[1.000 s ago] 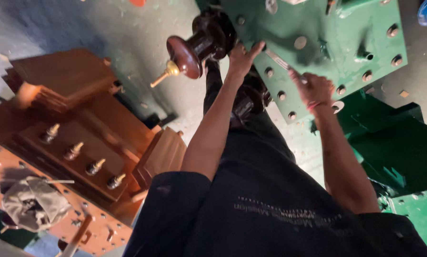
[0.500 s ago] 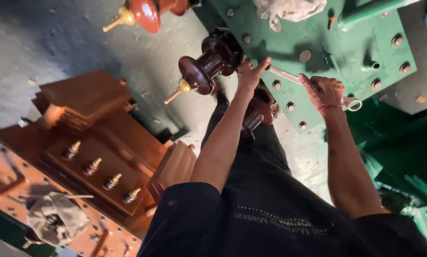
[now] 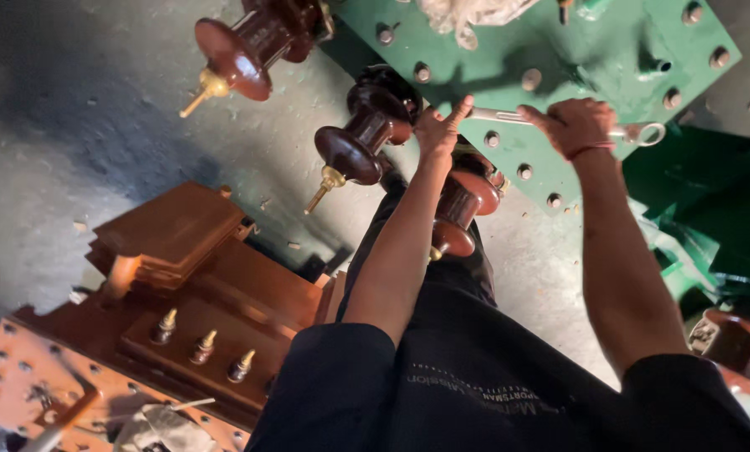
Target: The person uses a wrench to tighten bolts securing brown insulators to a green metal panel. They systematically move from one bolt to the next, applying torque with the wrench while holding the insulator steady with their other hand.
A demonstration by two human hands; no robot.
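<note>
Near the top middle of the view, the right hand [image 3: 577,125] is clenched around the shank of a silver spanner [image 3: 509,117], knuckles up, a red thread around the wrist. The spanner lies flat across the green bolted cover plate [image 3: 609,50], its ring end [image 3: 647,134] sticking out past the fist and its other end reaching toward the left hand [image 3: 436,130]. That left hand presses against the base of a dark brown ribbed insulator bushing [image 3: 366,134], fingers spread and one fingertip touching the spanner's near end; whether it truly grips the bushing or only steadies it I cannot tell. The bushing stands out from the plate's edge and ends in a brass stud [image 3: 320,188]. Just beside the left forearm a second brown bushing [image 3: 463,209] sits partly hidden behind the arm. A third bushing [image 3: 253,42] with its own brass tip juts from the upper edge of the view, well apart from the hands. Rows of bolt heads [image 3: 524,171] line the plate's rim, and a crumpled pale rag [image 3: 467,12] lies on it at the top. Both arms come out of dark sleeves [image 3: 475,393]. To the lower left on the grey concrete floor [image 3: 99,125] stands a brown painted transformer tank [image 3: 199,285] with three small terminals [image 3: 203,347] in a row and a flange of bolt holes
</note>
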